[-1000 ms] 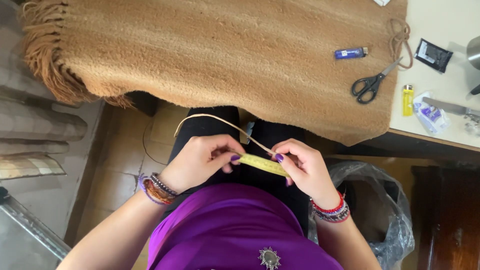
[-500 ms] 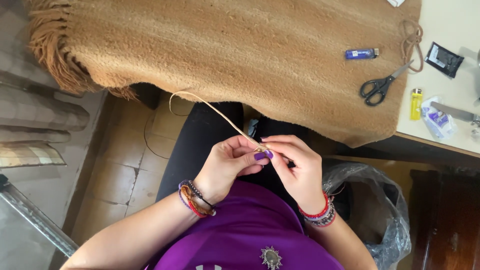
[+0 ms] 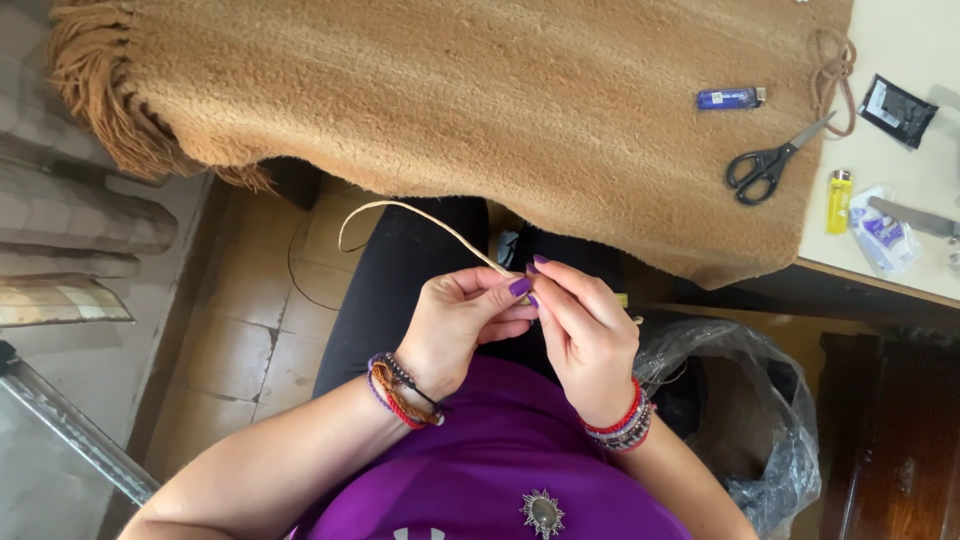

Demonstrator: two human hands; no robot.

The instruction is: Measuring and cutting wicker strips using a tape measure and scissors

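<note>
**A:** Two hands in view, both the wearer's. Left hand and right hand meet over the lap, fingertips touching.

**B:** Grip state?

**A:** Left grip: thumb and forefinger pressed together, pinching one pale cord. Right grip: fingers pressed onto the same spot, pinching the cord from the other side. Exact contact point is hidden behind the fingers.

**B:** Where does the cord run?

**A:** From the pinch it goes up and to the left, over the black-clad lap, then curls back in a loop near the edge of the blanket. A short pale end shows just past the right hand.

**B:** Count on the worktop?

**A:** One brown fringed blanket, covering most of it and hanging over the front edge. Two lighters: one blue lighter lying on the blanket, one yellow lighter on bare worktop. One pair of black-handled scissors, half on the blanket. One brown cord bundle at the blanket corner. One small black packet. One clear wrapper with purple print, just beside the yellow lighter.

**B:** Below the worktop?

**A:** One clear plastic bag, open, just beside the right forearm. Several bracelets on each wrist; I can't count them.
</note>
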